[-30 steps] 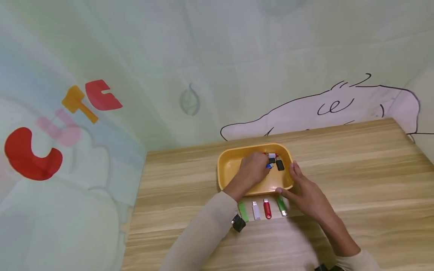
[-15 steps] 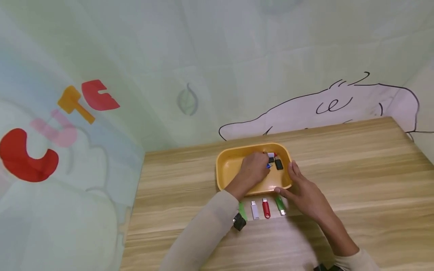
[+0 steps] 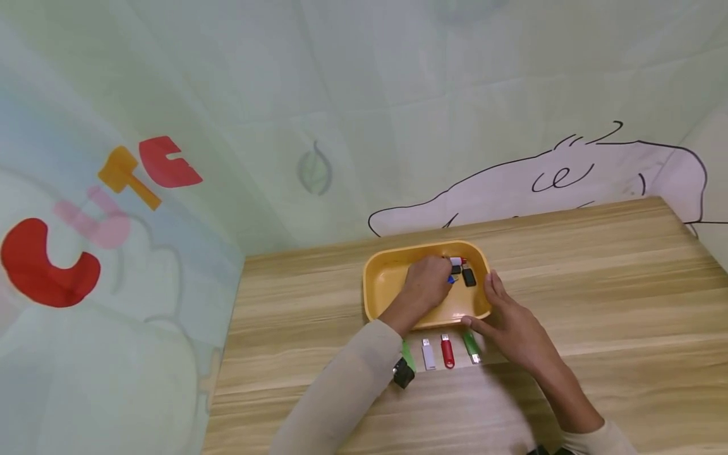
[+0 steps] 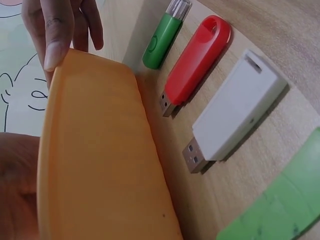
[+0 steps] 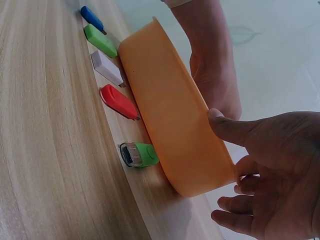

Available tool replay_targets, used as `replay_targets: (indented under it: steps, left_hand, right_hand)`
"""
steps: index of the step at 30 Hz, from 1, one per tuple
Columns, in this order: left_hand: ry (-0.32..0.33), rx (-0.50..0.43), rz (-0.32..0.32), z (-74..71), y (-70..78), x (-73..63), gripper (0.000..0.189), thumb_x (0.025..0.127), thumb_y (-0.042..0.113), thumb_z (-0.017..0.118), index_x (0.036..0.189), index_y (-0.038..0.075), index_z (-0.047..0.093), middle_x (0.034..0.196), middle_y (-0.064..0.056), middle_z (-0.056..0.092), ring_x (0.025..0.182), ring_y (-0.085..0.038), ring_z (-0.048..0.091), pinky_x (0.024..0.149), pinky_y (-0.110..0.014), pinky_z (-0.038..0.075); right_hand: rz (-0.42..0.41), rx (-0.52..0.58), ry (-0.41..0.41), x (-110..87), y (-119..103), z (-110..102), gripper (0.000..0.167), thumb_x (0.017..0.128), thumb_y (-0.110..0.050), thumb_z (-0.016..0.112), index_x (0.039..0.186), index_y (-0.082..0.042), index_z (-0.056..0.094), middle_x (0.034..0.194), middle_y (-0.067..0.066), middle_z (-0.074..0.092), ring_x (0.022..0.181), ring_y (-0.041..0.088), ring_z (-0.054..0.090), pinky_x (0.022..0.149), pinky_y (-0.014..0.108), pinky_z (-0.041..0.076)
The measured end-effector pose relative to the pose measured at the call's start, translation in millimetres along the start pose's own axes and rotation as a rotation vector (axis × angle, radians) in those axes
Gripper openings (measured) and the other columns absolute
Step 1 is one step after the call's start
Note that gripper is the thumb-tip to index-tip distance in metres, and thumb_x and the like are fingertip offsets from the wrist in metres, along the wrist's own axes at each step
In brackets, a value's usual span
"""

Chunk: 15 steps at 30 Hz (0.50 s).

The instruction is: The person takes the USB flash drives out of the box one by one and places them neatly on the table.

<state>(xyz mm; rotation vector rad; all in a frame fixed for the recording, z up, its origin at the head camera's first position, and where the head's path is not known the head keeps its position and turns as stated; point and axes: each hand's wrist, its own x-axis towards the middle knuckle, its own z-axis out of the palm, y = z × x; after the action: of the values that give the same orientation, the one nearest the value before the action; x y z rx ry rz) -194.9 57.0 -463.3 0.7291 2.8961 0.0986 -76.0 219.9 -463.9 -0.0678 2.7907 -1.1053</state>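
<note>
A yellow-orange plastic tray point(image 3: 385, 287) stands on the table. My left hand point(image 3: 428, 281) reaches down into it with bent fingers, its fingertips hidden; I cannot tell whether they pinch anything. Close to those fingers lie a blue USB stick point(image 3: 452, 279), a black USB stick point(image 3: 469, 277) and a white-and-red one point(image 3: 457, 261). My right hand point(image 3: 520, 328) grips the tray's near right corner, thumb point(image 5: 227, 126) on the front rim and fingers against the short side.
In front of the tray several USB sticks lie in a row: a blue one point(image 5: 92, 18), a light green one point(image 5: 100, 41), a white one point(image 3: 429, 355), a red one point(image 3: 447, 352) and a green one point(image 3: 471, 346). A printed curtain point(image 3: 341, 126) hangs behind the table.
The head view has shifted slightly. Both hands, the tray and the row of USB sticks otherwise stay in place.
</note>
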Motion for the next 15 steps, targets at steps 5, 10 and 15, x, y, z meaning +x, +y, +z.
replay_targets:
  steps: [5,10,15]
  left_hand:
    - [-0.006,-0.007,-0.003,-0.2,-0.1,-0.2,0.013,0.104,0.024,0.068,0.099,0.013,0.072,0.083,0.001,0.063,0.073,-0.012,0.057,0.061,-0.024,0.045]
    - [-0.006,0.006,0.002,-0.2,0.1,-1.7,0.014,0.103,0.026,0.069,0.104,0.012,0.073,0.084,0.001,0.063,0.075,-0.013,0.057,0.062,-0.024,0.046]
    - [-0.004,-0.005,-0.002,-3.9,0.8,-3.8,0.016,0.104,0.028,0.07,0.105,0.013,0.073,0.083,0.002,0.062,0.075,-0.013,0.057,0.062,-0.023,0.045]
  right_hand:
    - [-0.008,0.005,0.002,0.2,0.7,0.5,0.101,0.097,-0.056,0.071,0.166,-0.001,0.02,0.175,0.021,0.014,0.154,0.054,0.029,0.12,0.068,0.031]
    - [-0.007,0.004,0.0,0.5,0.9,1.0,0.102,0.097,-0.056,0.071,0.166,-0.001,0.02,0.175,0.021,0.013,0.153,0.054,0.03,0.12,0.067,0.031]
    - [-0.005,0.012,-0.008,0.8,0.7,0.8,0.103,0.097,-0.058,0.07,0.166,-0.001,0.019,0.176,0.021,0.012,0.154,0.054,0.028,0.12,0.068,0.031]
